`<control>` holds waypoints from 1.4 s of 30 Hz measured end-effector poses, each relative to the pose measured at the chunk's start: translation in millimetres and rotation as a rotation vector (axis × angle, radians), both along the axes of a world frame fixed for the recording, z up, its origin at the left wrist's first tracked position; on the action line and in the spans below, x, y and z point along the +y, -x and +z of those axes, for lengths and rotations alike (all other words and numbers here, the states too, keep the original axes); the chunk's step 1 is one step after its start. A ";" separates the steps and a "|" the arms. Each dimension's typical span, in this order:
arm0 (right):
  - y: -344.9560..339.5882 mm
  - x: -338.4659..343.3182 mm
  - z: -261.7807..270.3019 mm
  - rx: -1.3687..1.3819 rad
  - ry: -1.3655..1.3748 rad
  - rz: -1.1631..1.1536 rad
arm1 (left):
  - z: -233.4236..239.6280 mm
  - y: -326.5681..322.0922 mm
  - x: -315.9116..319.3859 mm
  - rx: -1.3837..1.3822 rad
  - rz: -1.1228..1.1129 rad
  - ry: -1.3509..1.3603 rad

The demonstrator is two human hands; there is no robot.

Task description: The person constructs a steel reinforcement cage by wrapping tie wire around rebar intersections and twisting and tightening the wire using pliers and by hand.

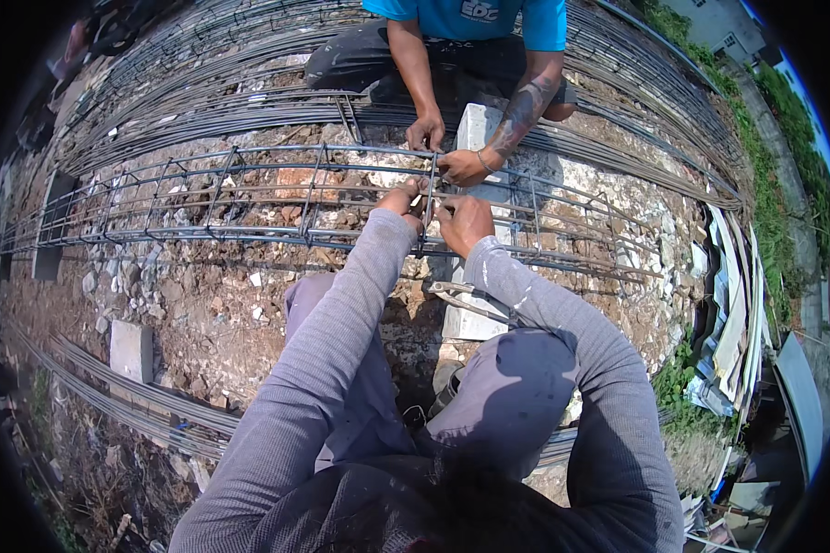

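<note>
A long rebar cage (256, 233), made of lengthwise steel bars and square stirrups, runs across in front of me. My left hand (402, 202) has its fingers closed around a stirrup (429, 200) near the cage's middle. Just right of that stirrup, my right hand (469, 225) has its fingers curled in beside a lengthwise bar; whether it pinches a tie wire is hidden. Below my right wrist, a two-handled metal tool (449, 294), apparently pincers, lies on a pale concrete block (467, 325) that runs beneath the cage.
A co-worker's hands (465, 168) are at the same stirrup from the far side. Bundled bars (249, 114) lie behind the cage, and more bars (138, 387) at lower left. Concrete blocks stand left (52, 228) and lower left (130, 351). Rubble (200, 297) covers the ground; corrugated sheets (730, 297) lie right.
</note>
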State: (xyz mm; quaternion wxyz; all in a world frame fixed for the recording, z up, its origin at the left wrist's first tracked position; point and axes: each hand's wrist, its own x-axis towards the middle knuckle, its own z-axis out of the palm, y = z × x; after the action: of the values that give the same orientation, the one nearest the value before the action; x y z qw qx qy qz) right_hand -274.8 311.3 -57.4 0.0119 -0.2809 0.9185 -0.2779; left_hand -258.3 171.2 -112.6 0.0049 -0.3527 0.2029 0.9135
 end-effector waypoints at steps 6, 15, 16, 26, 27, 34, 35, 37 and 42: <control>1.5 6.0 26.0 -0.072 -0.347 -0.008 | 17.5 -7.8 4.5 -0.046 -0.072 0.045; 17.5 26.7 98.2 -0.153 -0.290 0.223 | 21.4 -15.1 1.0 -0.014 0.043 -0.108; 25.5 18.5 79.3 -0.111 -0.238 0.315 | 22.6 -13.8 3.4 0.010 0.149 -0.171; 40.8 -33.1 29.5 0.156 -0.310 0.096 | 43.5 -8.1 17.7 -0.227 0.219 -0.163; 28.0 -33.3 27.9 0.154 -0.307 0.104 | 34.9 -9.6 14.4 -0.108 0.162 -0.142; -3.5 -4.2 33.1 0.069 -0.047 0.097 | 13.0 -0.8 16.0 -0.088 0.125 -0.108; -1.5 1.0 31.2 0.072 -0.054 0.087 | 18.2 -0.4 20.7 -0.065 0.135 -0.075; -11.9 -13.7 30.3 0.104 0.060 0.155 | 3.1 -3.6 5.2 -0.010 0.138 -0.094; -16.5 -31.5 23.7 0.155 0.011 0.140 | -18.7 -6.0 -17.3 0.135 -0.014 -0.123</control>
State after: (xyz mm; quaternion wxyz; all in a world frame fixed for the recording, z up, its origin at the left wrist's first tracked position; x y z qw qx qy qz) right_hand -258.3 279.8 -33.7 -0.0411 -0.3649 0.8934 -0.2587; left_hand -252.3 153.8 -131.3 0.0193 -0.2877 0.1489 0.9459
